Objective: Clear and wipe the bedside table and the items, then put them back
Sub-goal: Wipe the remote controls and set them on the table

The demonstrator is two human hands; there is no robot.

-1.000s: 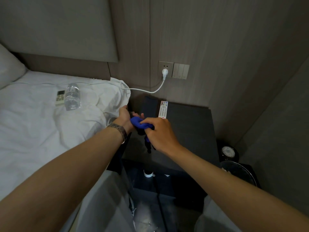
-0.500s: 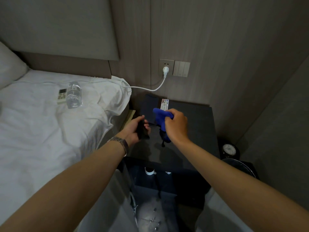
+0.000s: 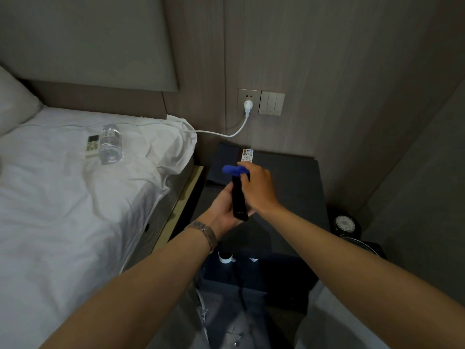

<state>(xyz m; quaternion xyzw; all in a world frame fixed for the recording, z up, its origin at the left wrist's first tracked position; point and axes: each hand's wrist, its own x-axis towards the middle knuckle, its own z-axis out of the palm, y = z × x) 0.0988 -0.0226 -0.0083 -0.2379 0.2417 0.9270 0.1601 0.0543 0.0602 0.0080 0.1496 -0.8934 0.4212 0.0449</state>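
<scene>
Head view: bed (image 3: 63, 197) left of the dark counter (image 3: 289, 197), carrying a water bottle (image 3: 110, 144) and small white remote (image 3: 91, 146). Second white remote (image 3: 247, 155) at the counter's back edge. Since a second ago both hands have risen above the counter: left hand (image 3: 222, 212) grips a black slim item (image 3: 239, 200), now turned lengthwise; right hand (image 3: 259, 187) pinches the blue cloth (image 3: 232, 170) at its far end. Item-wiping likely underway; bed items not yet returned.

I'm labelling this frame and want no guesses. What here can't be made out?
- Head view: the black object in the left hand is too dark to identify.
- The blue cloth is mostly hidden by the right hand.
- The white remote buttons are too small to read.
- Items under the bedside table are in shadow.
</scene>
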